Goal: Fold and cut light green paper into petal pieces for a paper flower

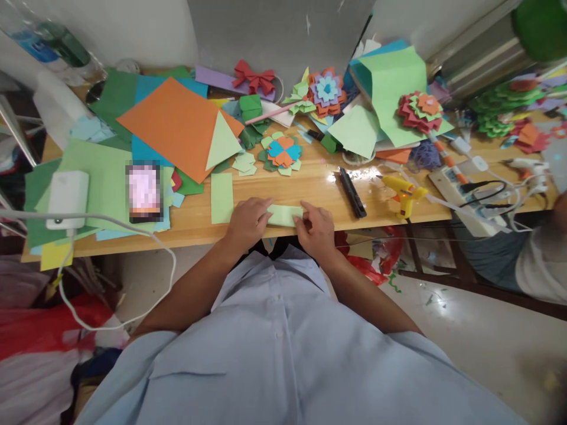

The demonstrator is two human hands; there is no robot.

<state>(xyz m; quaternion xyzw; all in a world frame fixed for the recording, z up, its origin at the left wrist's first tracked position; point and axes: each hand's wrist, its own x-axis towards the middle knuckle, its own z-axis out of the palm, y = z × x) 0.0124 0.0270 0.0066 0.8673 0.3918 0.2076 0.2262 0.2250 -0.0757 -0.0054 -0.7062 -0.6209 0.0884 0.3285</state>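
A folded light green paper strip point(284, 215) lies at the table's front edge between my hands. My left hand point(248, 221) pinches its left end with thumb and forefinger. At the strip's right end, my right hand point(316, 229) closes its fingers on the paper. A flat light green rectangle of paper point(222, 198) rests just left of my left hand. Beyond the hands is a paper flower point(284, 151) with orange and blue petals. To the right sit a black pen-like tool point(352, 193) and a yellow glue gun point(402, 193).
Coloured sheets point(172, 127), a phone point(144, 192) and a white charger point(68, 199) with a looping cable cover the left side. Paper flowers point(420, 112) stand behind. A power strip point(469, 203) with cables lies right, near another person's leg point(500, 254).
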